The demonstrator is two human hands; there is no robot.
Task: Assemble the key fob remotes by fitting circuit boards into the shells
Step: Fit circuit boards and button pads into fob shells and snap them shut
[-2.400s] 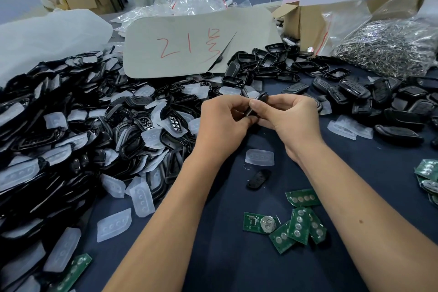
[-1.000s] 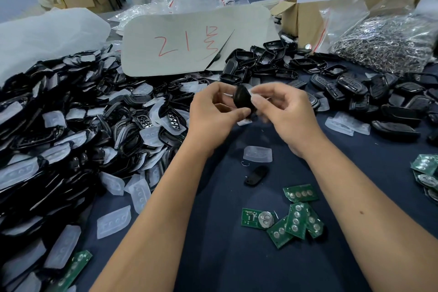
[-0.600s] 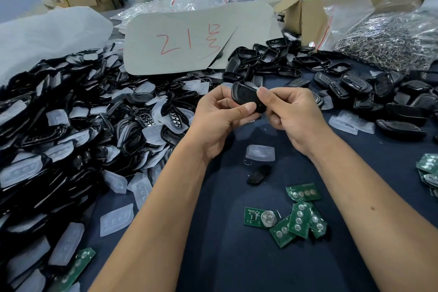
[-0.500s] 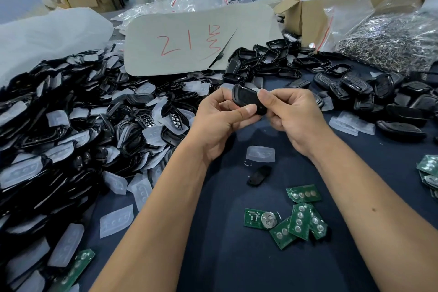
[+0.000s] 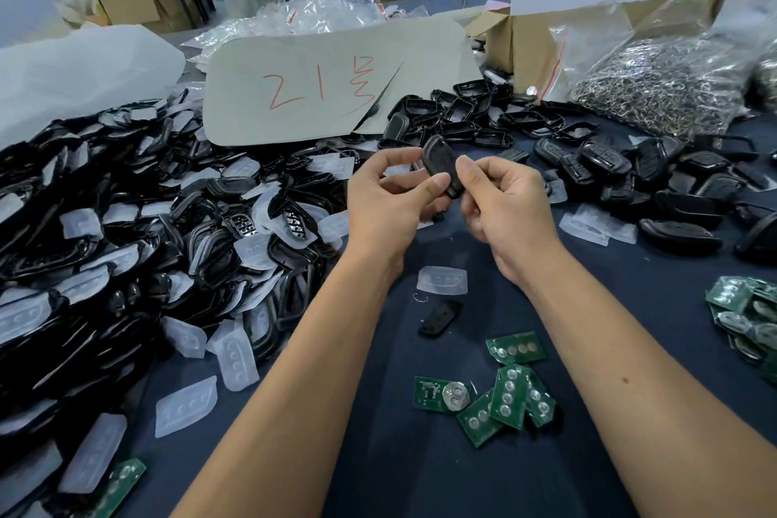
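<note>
**Both hands hold one black fob shell above the counter**

At the bottom centre of the frame a small cluster of green circuit boards lies on the dark blue counter, one of them turned to show a round silver battery clip. A single green board sits in the lower left corner, and another heap of boards lies at the right edge. Just above the central cluster lie a small black part and, a little further up, a translucent button pad, both directly below the hands.

In the middle of the frame the left hand and the right hand meet around a black key fob shell, raised off the counter and tilted, its top end leaning toward the upper left. The left thumb and fingers pinch its left side; the right thumb and fingers pinch its right side. Whether a board sits inside it cannot be seen.

The left half of the frame is filled by a big pile of black shell frames and translucent pads. To the right of the hands lie closed black fobs. Further back a grey sheet with red writing leans over the pile, with a cardboard box and a clear bag of metal rings in the upper right.
</note>
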